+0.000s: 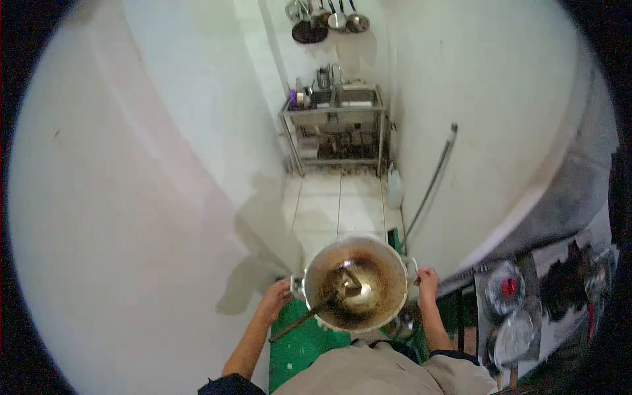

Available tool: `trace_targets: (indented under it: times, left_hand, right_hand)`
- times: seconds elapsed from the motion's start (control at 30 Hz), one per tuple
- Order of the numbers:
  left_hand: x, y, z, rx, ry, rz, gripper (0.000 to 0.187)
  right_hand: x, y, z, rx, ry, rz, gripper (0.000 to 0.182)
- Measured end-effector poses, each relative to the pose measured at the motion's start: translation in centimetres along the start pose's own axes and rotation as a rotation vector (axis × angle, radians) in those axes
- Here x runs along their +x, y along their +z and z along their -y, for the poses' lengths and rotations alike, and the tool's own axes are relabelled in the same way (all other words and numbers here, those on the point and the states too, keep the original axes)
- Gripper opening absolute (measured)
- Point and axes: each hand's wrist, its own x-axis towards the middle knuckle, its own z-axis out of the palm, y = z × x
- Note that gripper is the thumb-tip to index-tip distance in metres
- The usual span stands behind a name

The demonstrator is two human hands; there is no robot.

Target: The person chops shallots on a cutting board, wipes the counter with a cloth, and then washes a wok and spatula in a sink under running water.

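Between my two hands is a large round metal pot (pixel 385 299) with brown stains inside. My left hand (pixel 276 295) is closed on the pot's left handle. On the other side, my right hand (pixel 426 282) grips the right handle. A utensil with a long dark handle (pixel 304 324) leans over the pot's lower left rim, its head resting inside on the bottom.
Ahead stands a metal sink frame (pixel 336 112) with items on it; pans (pixel 309 31) hang above. A rod (pixel 431 181) leans on the right wall, near a white bottle (pixel 394 187). At lower right, a surface (pixel 484 322) holds dishes. Green flooring (pixel 283 368) lies below.
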Motion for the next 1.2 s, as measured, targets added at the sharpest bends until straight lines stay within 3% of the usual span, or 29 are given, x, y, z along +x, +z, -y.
trace_targets:
  times: [0.03, 0.23, 0.47, 0.57, 0.7, 0.8, 0.9, 1.07, 1.2]
  left_hand:
    - [3.4, 0.2, -0.9, -0.013, 0.002, 0.003, 0.043]
    - [17.7, 3.6, -10.4, -0.013, 0.012, -0.197, 0.046]
    - [35.2, 6.6, -19.7, -0.047, 0.036, -0.084, 0.049]
    - [45.5, 6.9, -22.3, -0.043, 0.010, 0.009, 0.042]
    - [53.3, 13.0, -29.0, 0.077, -0.038, -0.064, 0.032]
    - [63.9, 14.0, -31.0, 0.068, -0.041, -0.066, 0.021]
    - [69.3, 21.3, -38.4, 0.057, -0.051, -0.109, 0.014]
    - [83.6, 23.8, -40.7, -0.004, 0.039, -0.139, 0.015]
    - [93.0, 26.3, -43.0, -0.048, 0.014, -0.138, 0.016]
  right_hand:
    - [1.3, 2.1, 3.1, 0.026, 0.043, 0.006, 0.006]
    - [16.9, 12.8, 7.3, 0.052, -0.003, 0.050, 0.006]
    - [35.2, 22.7, 12.3, 0.028, -0.039, 0.068, 0.008]
    - [42.4, 26.3, 13.5, 0.105, -0.056, -0.012, 0.007]
    - [51.8, 27.9, 14.7, 0.103, -0.034, -0.046, 0.007]
    - [57.7, 29.5, 19.4, 0.170, -0.078, -0.033, 0.006]
    - [64.1, 31.8, 23.7, 0.185, -0.086, -0.087, 0.006]
    - [80.6, 37.1, 24.6, 0.208, -0.118, -0.035, 0.007]
    - [93.1, 42.5, 29.0, 0.122, -0.163, 0.042, 0.009]
